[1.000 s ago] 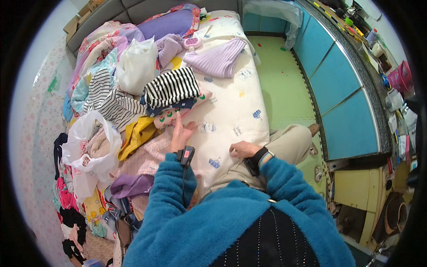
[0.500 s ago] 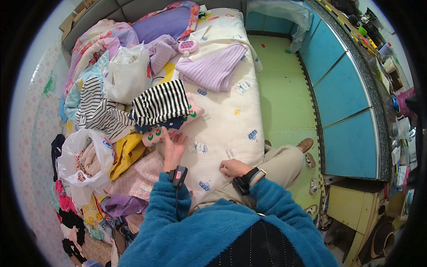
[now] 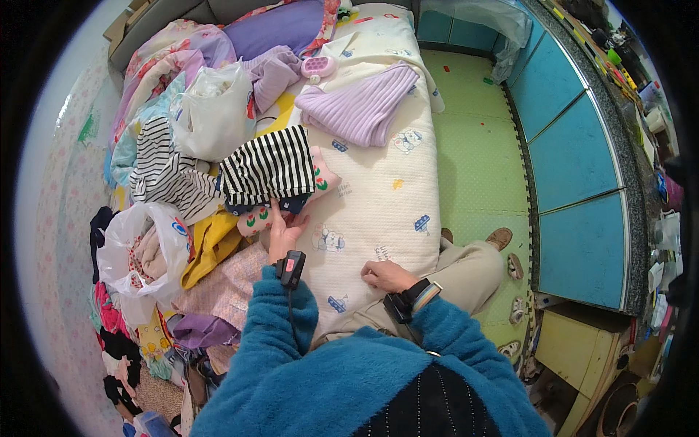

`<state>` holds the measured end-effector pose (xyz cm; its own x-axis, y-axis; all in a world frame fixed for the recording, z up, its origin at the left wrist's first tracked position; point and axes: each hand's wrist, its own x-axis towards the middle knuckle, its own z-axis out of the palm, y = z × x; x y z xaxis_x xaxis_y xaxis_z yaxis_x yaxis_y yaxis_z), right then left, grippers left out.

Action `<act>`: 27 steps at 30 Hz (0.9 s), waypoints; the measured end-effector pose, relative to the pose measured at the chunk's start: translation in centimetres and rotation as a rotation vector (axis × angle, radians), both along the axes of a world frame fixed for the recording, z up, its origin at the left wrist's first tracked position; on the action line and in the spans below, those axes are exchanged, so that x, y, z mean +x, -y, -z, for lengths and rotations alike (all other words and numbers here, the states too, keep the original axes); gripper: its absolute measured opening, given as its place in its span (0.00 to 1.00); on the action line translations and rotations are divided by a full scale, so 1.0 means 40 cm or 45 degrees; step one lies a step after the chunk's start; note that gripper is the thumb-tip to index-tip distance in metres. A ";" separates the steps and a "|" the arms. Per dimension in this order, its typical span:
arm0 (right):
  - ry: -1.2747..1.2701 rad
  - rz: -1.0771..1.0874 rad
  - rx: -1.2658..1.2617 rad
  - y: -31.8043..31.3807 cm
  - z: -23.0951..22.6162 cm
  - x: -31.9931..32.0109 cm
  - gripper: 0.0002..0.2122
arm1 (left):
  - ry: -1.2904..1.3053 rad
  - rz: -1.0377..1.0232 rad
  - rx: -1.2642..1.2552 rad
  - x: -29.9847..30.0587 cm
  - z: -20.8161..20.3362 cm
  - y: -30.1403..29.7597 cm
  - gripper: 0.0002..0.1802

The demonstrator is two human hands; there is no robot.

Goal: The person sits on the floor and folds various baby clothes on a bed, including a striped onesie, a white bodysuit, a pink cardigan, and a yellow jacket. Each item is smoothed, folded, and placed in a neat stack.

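Observation:
A black-and-white striped garment point(image 3: 268, 167) lies folded on top of a small stack. Beneath it show a dark blue patterned cloth point(image 3: 295, 203) and a pink one with red tulips point(image 3: 325, 175). My left hand point(image 3: 285, 237) touches the near edge of this stack, fingers apart and pointing away from me. Loosely curled, my right hand point(image 3: 389, 276) rests at the near edge of the white mattress cover point(image 3: 371, 218), beside my bent leg, with nothing visible in it. A folded lilac ribbed garment point(image 3: 360, 105) lies farther off on the bed.
Left of the stack are a striped top point(image 3: 164, 175), mustard cloth point(image 3: 211, 247), a full white plastic bag point(image 3: 211, 116) and an open bag point(image 3: 145, 251) holding clothes. A pink toy-like device point(image 3: 317, 68) lies beyond. Blue cabinets point(image 3: 582, 240) stand right of the green floor mat point(image 3: 480, 167).
The whole view has shifted slightly. My left fingers have moved a little, now reaching under the striped garment's near edge. The right hand stays in about the same place.

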<state>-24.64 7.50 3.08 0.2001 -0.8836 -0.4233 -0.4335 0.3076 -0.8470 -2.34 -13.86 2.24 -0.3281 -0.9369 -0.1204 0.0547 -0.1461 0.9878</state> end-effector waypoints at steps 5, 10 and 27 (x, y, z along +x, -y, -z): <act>-0.033 0.014 -0.050 -0.013 0.001 -0.005 0.13 | -0.767 -0.633 1.027 -0.013 -0.003 0.037 0.39; -0.053 0.038 -0.038 -0.016 0.002 -0.004 0.12 | -0.983 -0.610 0.915 -0.012 0.064 0.085 0.29; -0.040 0.046 0.038 -0.009 -0.008 -0.002 0.12 | -1.277 -0.171 0.512 -0.030 0.134 0.146 0.34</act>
